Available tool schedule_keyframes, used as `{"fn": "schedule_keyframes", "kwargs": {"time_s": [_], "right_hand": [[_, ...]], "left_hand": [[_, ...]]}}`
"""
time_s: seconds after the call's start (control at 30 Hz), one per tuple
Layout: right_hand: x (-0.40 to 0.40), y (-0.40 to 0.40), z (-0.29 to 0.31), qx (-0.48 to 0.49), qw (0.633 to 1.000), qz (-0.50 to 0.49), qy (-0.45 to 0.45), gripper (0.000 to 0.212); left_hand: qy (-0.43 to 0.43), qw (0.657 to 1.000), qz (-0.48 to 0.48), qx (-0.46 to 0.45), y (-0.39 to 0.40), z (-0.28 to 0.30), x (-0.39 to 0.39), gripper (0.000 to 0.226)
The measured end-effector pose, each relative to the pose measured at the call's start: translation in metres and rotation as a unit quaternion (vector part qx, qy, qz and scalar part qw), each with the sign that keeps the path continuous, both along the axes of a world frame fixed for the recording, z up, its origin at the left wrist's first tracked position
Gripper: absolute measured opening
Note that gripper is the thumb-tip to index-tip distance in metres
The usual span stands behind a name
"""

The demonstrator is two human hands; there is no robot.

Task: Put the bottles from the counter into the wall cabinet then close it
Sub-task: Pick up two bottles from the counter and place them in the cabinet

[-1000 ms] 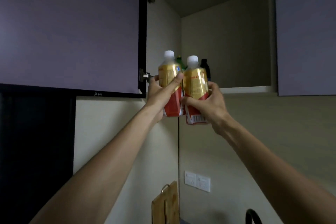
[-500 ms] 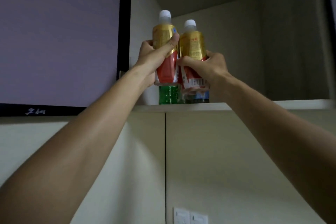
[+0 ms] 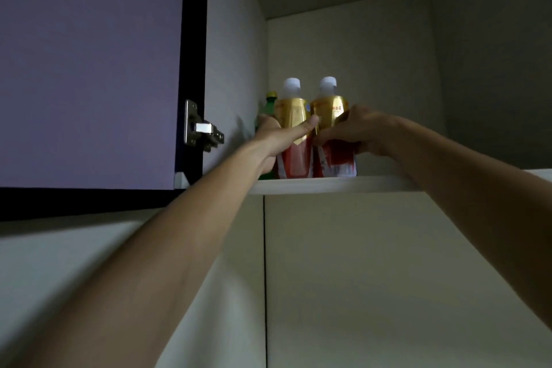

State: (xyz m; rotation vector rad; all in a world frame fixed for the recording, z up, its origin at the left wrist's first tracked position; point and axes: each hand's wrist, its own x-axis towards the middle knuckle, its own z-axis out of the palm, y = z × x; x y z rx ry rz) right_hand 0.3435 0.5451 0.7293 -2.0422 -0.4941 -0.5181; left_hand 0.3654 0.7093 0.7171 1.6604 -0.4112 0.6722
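Two bottles with gold-and-red labels and white caps stand side by side on the wall cabinet's shelf, near its front left. My left hand wraps the left bottle, thumb across its label. My right hand grips the right bottle around its middle. Behind the left bottle, a green bottle with a yellow-green cap stands against the cabinet's left wall, mostly hidden. The cabinet door is swung open to the left.
A metal hinge joins the door to the cabinet's left wall. The shelf to the right of the bottles holds nothing visible. Below the shelf is a pale wall with a vertical seam.
Both hands have carried the two bottles deeper into the cabinet and lowered them onto the shelf in front of the green bottle. The camera has tilted up and moved closer.
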Motion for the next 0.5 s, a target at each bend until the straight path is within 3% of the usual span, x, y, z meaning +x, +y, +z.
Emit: {"fn": "schedule_keyframes", "kwargs": {"time_s": [0.1,0.2,0.27,0.4,0.5], "right_hand": [[0.007,0.004,0.002,-0.009,1.0,-0.006,-0.002,0.031],[0.011,0.005,0.003,-0.013,1.0,-0.027,-0.004,0.047],[0.01,0.003,0.003,-0.035,0.998,-0.055,0.002,0.054],[0.014,0.0,0.009,-0.048,0.997,-0.057,0.032,0.05],[0.017,0.006,0.014,-0.056,0.996,-0.054,0.051,0.029]], "left_hand": [[0.008,1.0,-0.014,0.003,0.001,0.001,-0.001,0.132],[0.017,1.0,-0.005,0.008,0.003,0.0,0.0,0.078],[0.023,0.999,0.013,0.021,0.006,0.002,0.0,0.057],[0.048,0.993,0.073,0.079,0.016,0.011,-0.006,0.066],[0.077,0.986,0.089,0.118,0.021,0.019,-0.005,0.069]]}}
